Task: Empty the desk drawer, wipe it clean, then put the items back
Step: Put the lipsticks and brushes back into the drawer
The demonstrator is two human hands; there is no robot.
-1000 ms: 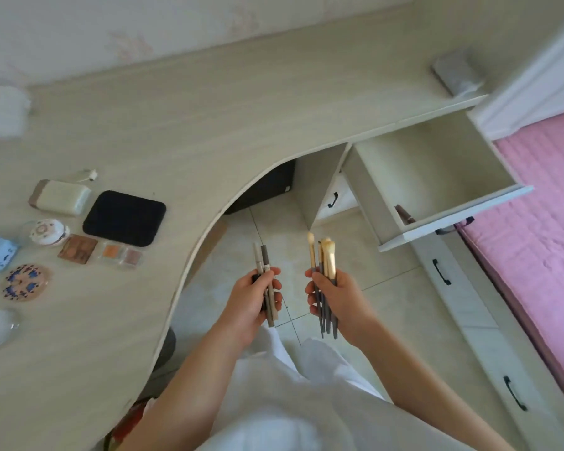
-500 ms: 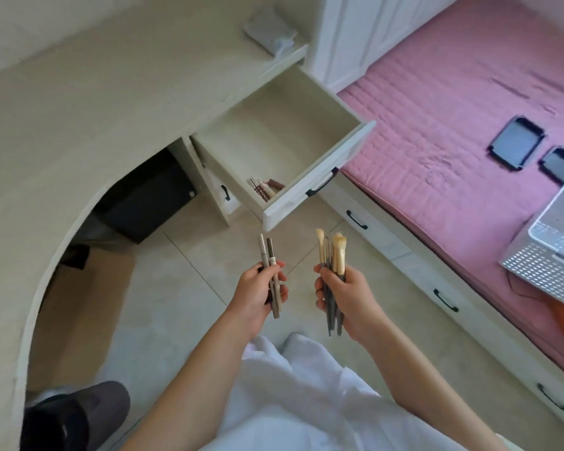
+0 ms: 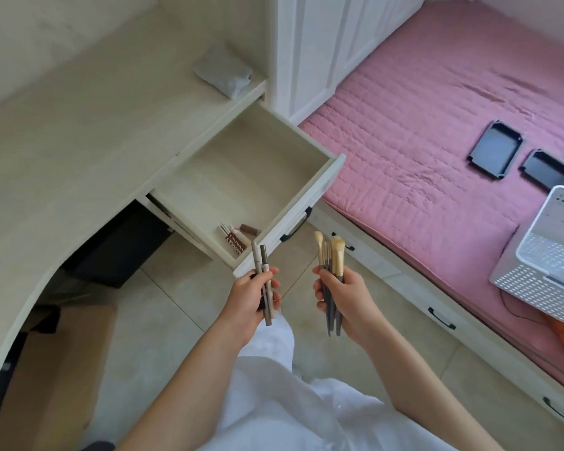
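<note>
The pale drawer (image 3: 241, 177) stands pulled out under the desk's (image 3: 79, 151) right edge, its floor bare but for small brown tubes (image 3: 236, 237) at the front left corner. The left hand (image 3: 253, 296) curls round two slim pencils (image 3: 264, 275); the right hand (image 3: 342, 299) grips gold-ferruled makeup brushes (image 3: 331, 255), bristles up.

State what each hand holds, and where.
Left hand grips two cosmetic pencils mid-length; right hand grips makeup brushes around their handles.
</note>
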